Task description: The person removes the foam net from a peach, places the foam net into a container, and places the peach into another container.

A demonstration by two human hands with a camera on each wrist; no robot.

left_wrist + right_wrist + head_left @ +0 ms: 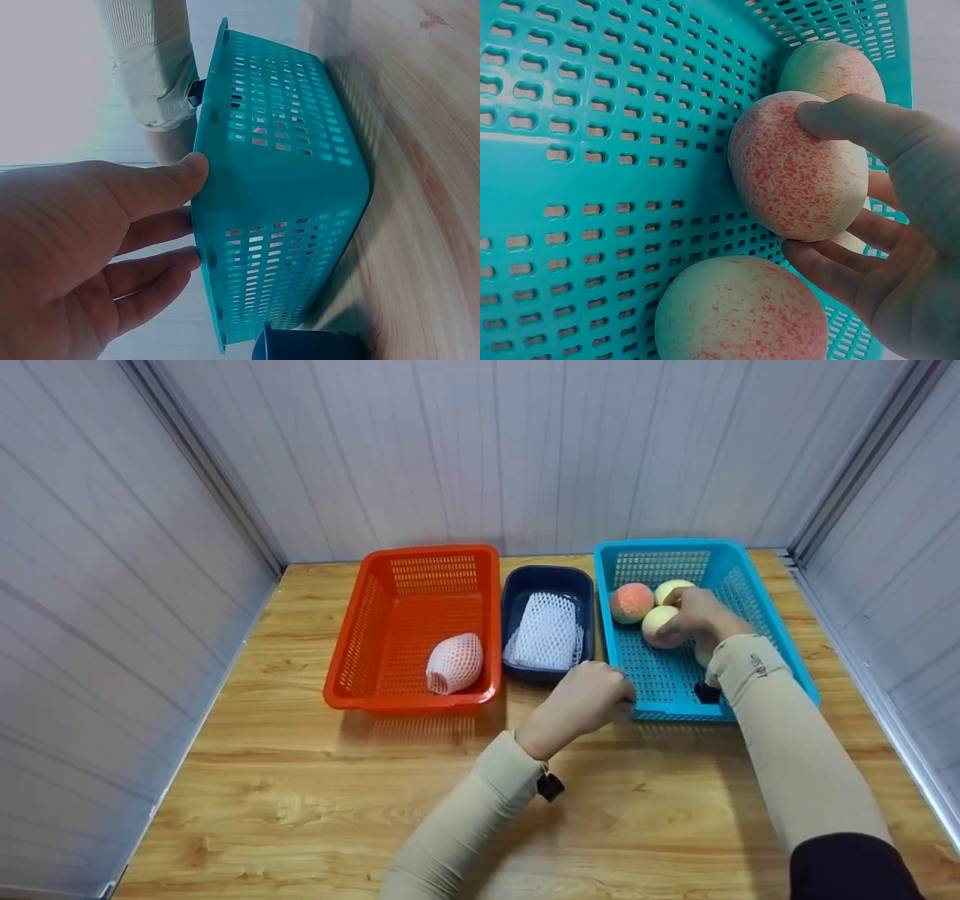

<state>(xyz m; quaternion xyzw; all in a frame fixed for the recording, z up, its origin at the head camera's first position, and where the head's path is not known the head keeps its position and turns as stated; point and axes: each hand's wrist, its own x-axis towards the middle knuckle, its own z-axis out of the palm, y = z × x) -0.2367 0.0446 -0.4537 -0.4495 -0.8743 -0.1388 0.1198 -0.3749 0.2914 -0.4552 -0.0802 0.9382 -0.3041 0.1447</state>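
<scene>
My right hand [701, 619] reaches into the blue basket [772, 615] and grips a peach [799, 169] between thumb and fingers. Other peaches lie close around it, among them a redder peach [631, 603] on the left and a pale peach [673, 589] partly covered by the fingers. At the basket's near left corner, my left hand [589, 697] holds the rim. The left wrist view shows that thumb [191, 171] on the rim, with some fingertips going out of sight behind it.
An orange basket [412, 703] stands on the left, holding a fruit [456, 662] in a white foam net. Between the baskets is a navy box [551, 572] with white foam net sleeves [550, 630]. Pale panel walls [465, 457] enclose the wooden table [300, 787] behind and at both sides.
</scene>
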